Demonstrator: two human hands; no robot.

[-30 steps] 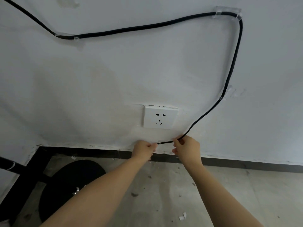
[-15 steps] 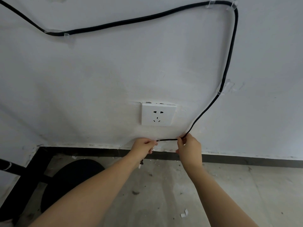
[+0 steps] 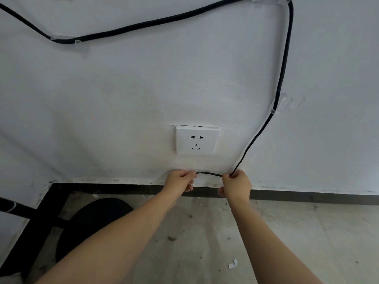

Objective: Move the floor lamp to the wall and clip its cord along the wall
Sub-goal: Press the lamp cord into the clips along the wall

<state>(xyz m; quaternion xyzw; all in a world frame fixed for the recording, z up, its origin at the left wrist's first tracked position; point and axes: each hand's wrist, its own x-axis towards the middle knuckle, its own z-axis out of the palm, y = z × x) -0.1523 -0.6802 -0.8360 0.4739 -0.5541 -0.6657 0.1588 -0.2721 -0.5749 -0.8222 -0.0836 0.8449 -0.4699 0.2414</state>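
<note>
A black cord (image 3: pixel 284 64) runs along the white wall (image 3: pixel 123 95), held by clear clips at the upper left (image 3: pixel 77 41), the top right (image 3: pixel 266 0) and the right (image 3: pixel 275 106). It drops to my hands below the white socket (image 3: pixel 197 140). My left hand (image 3: pixel 180 179) pinches one end of a short stretch of cord (image 3: pixel 209 173) against the wall. My right hand (image 3: pixel 236 184) grips the other end. The lamp's round black base (image 3: pixel 92 224) stands on the floor at the lower left, its pole (image 3: pixel 18 209) leaning out of view.
A black skirting strip (image 3: pixel 307 196) runs along the foot of the wall. A black frame (image 3: pixel 47 210) stands in the left corner. The grey floor holds white paper scraps (image 3: pixel 233 264) and bits of debris.
Both hands have spread apart, the right one moving right, so the stretch of cord between them is longer and level. The view has tilted down slightly.
</note>
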